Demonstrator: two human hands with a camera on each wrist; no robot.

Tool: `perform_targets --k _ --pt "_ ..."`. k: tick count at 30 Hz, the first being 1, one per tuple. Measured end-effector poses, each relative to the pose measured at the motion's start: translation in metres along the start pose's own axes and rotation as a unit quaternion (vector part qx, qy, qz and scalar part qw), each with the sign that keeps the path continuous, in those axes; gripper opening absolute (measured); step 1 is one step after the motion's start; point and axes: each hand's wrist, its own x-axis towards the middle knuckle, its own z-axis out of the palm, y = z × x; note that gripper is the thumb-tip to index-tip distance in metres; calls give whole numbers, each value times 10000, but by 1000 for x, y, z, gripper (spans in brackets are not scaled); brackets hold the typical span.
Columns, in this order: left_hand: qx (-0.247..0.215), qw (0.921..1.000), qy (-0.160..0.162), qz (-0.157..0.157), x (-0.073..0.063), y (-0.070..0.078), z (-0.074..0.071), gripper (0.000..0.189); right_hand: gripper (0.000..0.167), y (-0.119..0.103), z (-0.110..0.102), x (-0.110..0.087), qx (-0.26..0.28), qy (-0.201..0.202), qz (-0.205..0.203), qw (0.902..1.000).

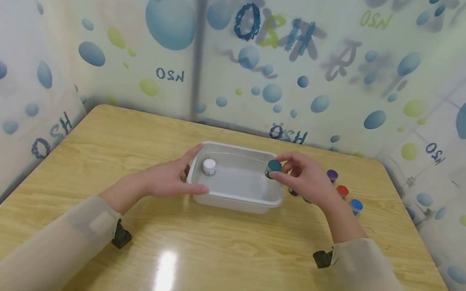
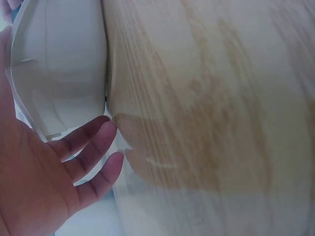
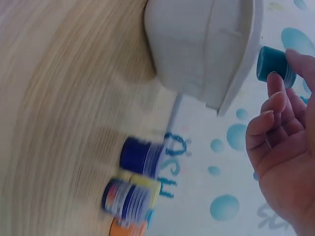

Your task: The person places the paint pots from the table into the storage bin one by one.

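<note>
Right hand (image 1: 302, 178) has the teal jar (image 1: 274, 165) pinched, roughly upright at the tub's (image 1: 235, 198) right end, looks like just above the rim. Tub runs lengthwise between the hands; left hand (image 1: 166, 178) just sits spread against its left end, nearer the white jar (image 1: 209, 166).

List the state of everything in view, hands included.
White tub, upright on table
White-capped jar, upright in tub
Teal-capped jar, held above tub's rim, capped
Left hand, holding tub's left end
Right hand, pinching teal-capped jar
Purple-capped jar, capped
Red-capped jar, capped
Blue-capped jar, capped
Other jars, partly hidden
</note>
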Motion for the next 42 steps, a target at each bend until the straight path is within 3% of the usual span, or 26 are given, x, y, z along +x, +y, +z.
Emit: perform_targets --k 11,20,24,32,42 --pt "-29 10000 -35 -53 4 2 -1 127 36 -18 50 46 -264 -519 -321 9978" --pt "70 10000 0 -6 3 0 0 127 39 -37 75 69 -452 -842 -292 9950" --pt "48 10000 -28 -22 2 1 -1 126 40 -41 86 79 -268 -973 -321 9944" --pt "44 10000 -60 -61 2 2 -1 126 35 -33 105 88 295 -1119 -187 9931" --pt "32 10000 -48 -80 2 2 -1 127 32 -30 112 90 -214 -1463 -97 9890"
